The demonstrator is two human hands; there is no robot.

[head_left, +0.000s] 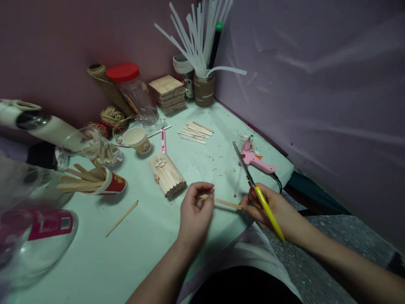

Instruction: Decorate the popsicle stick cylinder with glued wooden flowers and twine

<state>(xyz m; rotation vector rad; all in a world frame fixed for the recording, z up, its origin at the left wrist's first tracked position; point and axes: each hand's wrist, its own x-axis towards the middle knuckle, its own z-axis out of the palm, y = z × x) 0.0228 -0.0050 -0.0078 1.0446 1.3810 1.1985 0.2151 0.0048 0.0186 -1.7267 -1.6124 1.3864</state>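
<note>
Above the table's front edge, my left hand is closed around one end of a wooden craft stick. The fingers of my right hand pinch the stick's other end. That same right hand also holds a pair of scissors with yellow handles, blades pointing up and away. Just beyond my left hand lies a small piece built of craft sticks, with round wooden bits on top. A pink glue gun rests past my right hand, a clear glue stick beside it.
Loose craft sticks lie mid-table near a pink cutter. A red paper cup of sticks is tipped over at left, near a single stick. Behind stand a red-lidded jar, stacked stick panels and a jar of glue sticks.
</note>
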